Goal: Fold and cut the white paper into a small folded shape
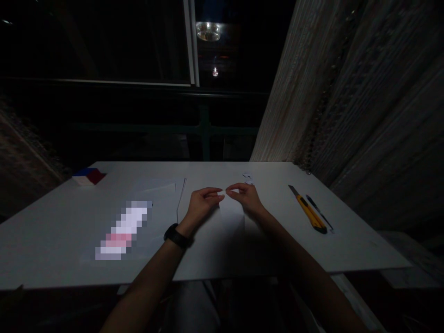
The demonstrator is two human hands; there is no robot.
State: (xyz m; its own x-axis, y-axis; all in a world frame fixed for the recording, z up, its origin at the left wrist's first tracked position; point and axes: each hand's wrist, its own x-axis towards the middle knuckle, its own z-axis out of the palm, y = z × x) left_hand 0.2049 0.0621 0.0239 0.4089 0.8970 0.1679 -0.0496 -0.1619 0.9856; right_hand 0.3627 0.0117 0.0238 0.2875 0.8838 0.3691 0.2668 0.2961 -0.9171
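Note:
Near the middle of the table, a small white sheet of paper lies between my hands. My left hand, with a black band on the wrist, pinches at the paper's far edge with thumb and index finger. Close beside it, my right hand pinches the same edge, the two sets of fingertips almost meeting. Shadow darkens the near part of the paper, so its lower edge is hard to make out.
On the white table, a yellow utility knife and a dark pen lie right. Small scraps sit beyond my right hand. Left are larger sheets, a pixelated bright oblong and a blue, red and white block.

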